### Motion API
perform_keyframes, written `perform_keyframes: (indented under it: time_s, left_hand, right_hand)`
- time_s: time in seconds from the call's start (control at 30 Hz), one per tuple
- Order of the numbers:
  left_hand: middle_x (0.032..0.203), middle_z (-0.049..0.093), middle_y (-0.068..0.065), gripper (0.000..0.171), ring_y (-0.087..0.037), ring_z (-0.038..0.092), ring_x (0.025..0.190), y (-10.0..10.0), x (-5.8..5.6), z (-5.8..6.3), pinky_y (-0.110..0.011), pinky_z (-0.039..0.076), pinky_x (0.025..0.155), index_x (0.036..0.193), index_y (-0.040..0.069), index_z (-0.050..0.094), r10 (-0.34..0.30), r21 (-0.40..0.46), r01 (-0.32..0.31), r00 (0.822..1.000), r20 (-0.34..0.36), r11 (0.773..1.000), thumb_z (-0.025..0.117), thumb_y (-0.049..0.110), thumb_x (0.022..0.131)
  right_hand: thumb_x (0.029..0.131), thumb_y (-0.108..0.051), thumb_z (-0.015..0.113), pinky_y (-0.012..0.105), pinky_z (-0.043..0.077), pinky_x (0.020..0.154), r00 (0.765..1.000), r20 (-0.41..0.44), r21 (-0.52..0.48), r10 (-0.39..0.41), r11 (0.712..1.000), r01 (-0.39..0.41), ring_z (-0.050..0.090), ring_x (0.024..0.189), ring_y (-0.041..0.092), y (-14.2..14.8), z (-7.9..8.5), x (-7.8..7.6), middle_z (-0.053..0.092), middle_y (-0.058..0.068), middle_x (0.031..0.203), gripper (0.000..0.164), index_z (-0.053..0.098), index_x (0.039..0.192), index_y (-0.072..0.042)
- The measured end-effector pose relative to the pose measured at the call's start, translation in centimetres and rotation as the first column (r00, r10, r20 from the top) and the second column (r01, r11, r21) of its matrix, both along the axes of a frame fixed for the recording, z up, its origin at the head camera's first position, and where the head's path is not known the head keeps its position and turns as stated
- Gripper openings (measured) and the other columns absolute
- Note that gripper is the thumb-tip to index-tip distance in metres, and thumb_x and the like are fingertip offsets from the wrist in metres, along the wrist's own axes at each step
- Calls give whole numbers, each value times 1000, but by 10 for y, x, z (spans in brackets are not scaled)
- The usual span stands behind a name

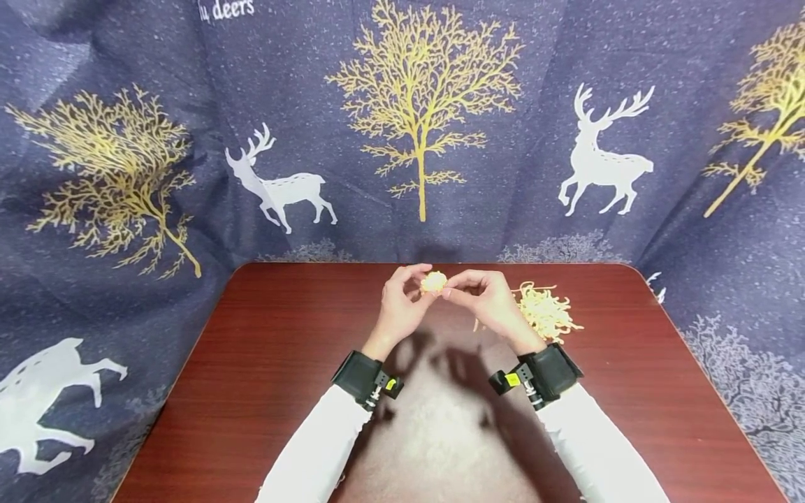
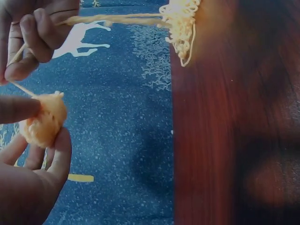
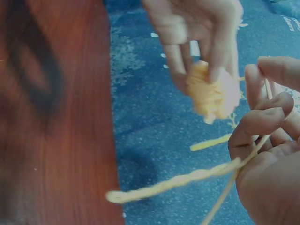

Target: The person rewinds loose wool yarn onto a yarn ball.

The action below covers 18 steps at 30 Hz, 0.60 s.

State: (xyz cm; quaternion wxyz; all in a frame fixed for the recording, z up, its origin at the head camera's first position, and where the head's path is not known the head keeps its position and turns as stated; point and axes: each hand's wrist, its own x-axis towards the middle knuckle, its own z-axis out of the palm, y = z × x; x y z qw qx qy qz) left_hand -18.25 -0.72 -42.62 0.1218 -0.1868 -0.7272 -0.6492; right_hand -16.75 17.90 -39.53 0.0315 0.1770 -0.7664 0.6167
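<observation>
A small ball of pale yellow yarn [image 1: 434,281] is held between the thumb and fingers of my left hand [image 1: 400,302], above the far part of the table. Close at its right, my right hand [image 1: 489,299] pinches a strand of the yarn [image 2: 22,87] that leads to the ball, as the left wrist view shows. More yarn passes through the curled right fingers, and a twisted length [image 3: 173,182] hangs out from them in the right wrist view. A loose, tangled heap of the same yarn [image 1: 548,314] lies on the table, partly behind the right hand and wrist.
The reddish-brown wooden table [image 1: 270,335] has its far edge just beyond the hands. Behind it hangs a dark blue cloth [image 1: 453,188] printed with white deer and gold trees. Black wrist straps [image 1: 358,377] carry small cameras on both arms.
</observation>
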Motion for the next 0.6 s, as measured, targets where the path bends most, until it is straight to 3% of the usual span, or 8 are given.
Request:
perform_keyframes:
  time_s: [0.2, 0.37, 0.43, 0.6]
  left_hand:
    - [107, 58, -19, 35, -31, 66, 98, -5, 5, -2, -39, 59, 90, 115, -7, 68, -103, -45, 107, 992, 73, 993, 75, -11, 81]
    - [109, 64, -20, 34, -26, 66, 97, -8, 8, -3, -34, 59, 89, 112, -8, 67, -200, -21, 204, 974, 110, 979, 73, -13, 79]
    - [107, 67, -19, 34, -23, 66, 96, -9, 9, -2, -33, 59, 89, 112, -8, 67, -253, 1, 255, 959, 128, 967, 73, -13, 79]
    - [106, 68, -21, 34, -18, 68, 93, -12, 13, 3, -34, 58, 90, 112, -11, 66, -371, 78, 363, 915, 159, 928, 74, -12, 79]
  right_hand:
    - [88, -4, 76, 25, 56, 67, 999, 46, -76, -11, 997, 14, 69, 76, 13, 5, 8, -5, 76, 10, 91, 23, 71, 104, 11]
    - [88, -8, 77, 20, 42, 45, 993, 112, -144, -26, 989, 42, 52, 55, 8, 9, 13, -9, 74, 0, 84, 17, 74, 102, 2]
    - [89, -8, 78, 20, 35, 42, 990, 135, -165, -31, 985, 54, 43, 50, 8, 11, 14, -12, 72, -2, 81, 11, 76, 99, -4]
    - [89, -8, 77, 20, 40, 47, 985, 172, -193, -29, 979, 63, 47, 55, 9, 14, 15, -17, 73, -2, 83, 8, 77, 97, -7]
